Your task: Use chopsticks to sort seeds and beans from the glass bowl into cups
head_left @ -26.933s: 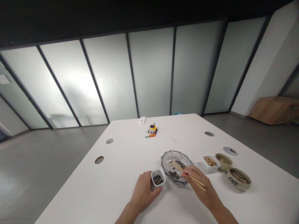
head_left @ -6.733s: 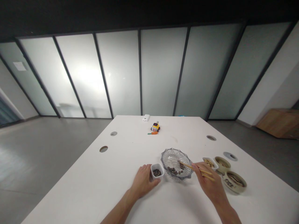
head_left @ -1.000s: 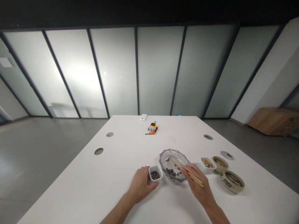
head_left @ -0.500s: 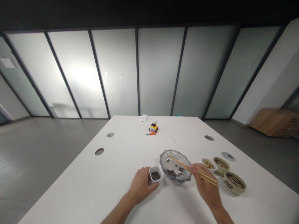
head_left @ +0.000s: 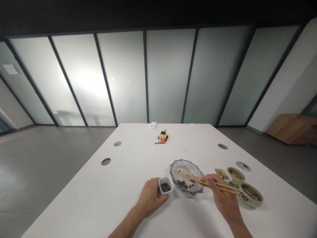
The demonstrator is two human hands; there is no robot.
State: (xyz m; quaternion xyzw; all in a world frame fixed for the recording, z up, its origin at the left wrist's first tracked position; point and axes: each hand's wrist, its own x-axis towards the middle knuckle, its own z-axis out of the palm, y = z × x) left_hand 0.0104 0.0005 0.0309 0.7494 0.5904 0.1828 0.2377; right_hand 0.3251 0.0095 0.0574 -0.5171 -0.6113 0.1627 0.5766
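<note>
My left hand (head_left: 149, 197) rests on the white table and grips the side of a small white square cup (head_left: 165, 185) that holds dark beans. Right of the cup stands a cut-glass bowl (head_left: 187, 177) with several dark beans at its bottom. My right hand (head_left: 222, 197) holds a pair of wooden chopsticks (head_left: 205, 181). The sticks lie almost level, and their tips reach over the far left part of the glass bowl. I cannot tell whether a bean sits between the tips.
Right of the glass bowl stand a small white cup of pale nuts (head_left: 223, 175), a beige bowl (head_left: 236, 174) and a larger patterned bowl (head_left: 252, 195). A yellow toy with an orange carrot (head_left: 162, 137) and a white box (head_left: 153, 125) lie far back. Round cable holes (head_left: 106, 161) dot the table.
My right hand has shifted right and turned the chopsticks flatter over the last second, their tips still over the glass bowl. The left hand stays on the white cup.
</note>
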